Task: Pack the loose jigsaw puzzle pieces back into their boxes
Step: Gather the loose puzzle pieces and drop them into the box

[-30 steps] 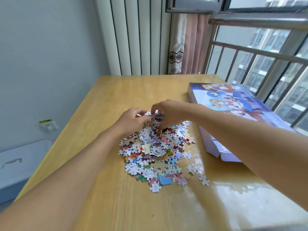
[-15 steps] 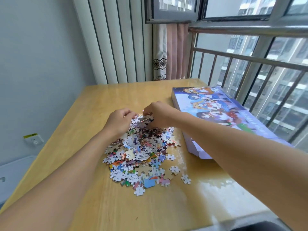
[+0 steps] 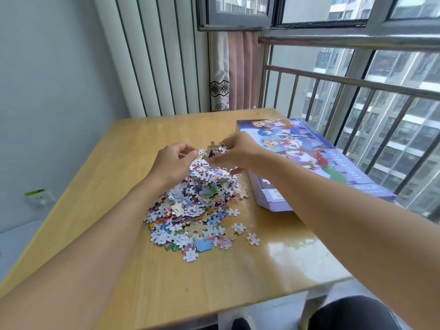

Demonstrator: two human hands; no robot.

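Cardboard puzzle pieces (image 3: 190, 210) lie in a loose heap on the middle of the wooden tabletop (image 3: 133, 144), with several strays (image 3: 252, 238) scattered just beyond its near right edge. We note the puzzle box (image 3: 304, 153) at the right of the heap, near the window railing (image 3: 357, 82); its printed lid appears to sit on it, somewhat askew, and we cannot tell how much of an opening it offers.

Both hands are raised over the far end of the heap. The right hand (image 3: 238, 153) pinches a small clump of pieces (image 3: 215, 150) between thumb and fingers. The left hand (image 3: 172, 160) is curled, fingertips at the edge of the same clump; whether it holds a piece of its own we cannot tell.

Risks, in our judgement:
- The clump is held by its edges only. Interlocked or stacked pieces could part in transit and drop onto the tabletop or off it.
- If the lid covers the tray, the load has nowhere to go. A one-handed attempt to lift the lid could spill the clump.
- The box lies close to the tabletop's right edge. A push from the forearm could shift it outward.
- The strays near the front could be swept off by a sleeve or wrist.
- The glossy surface lets pieces slide readily.
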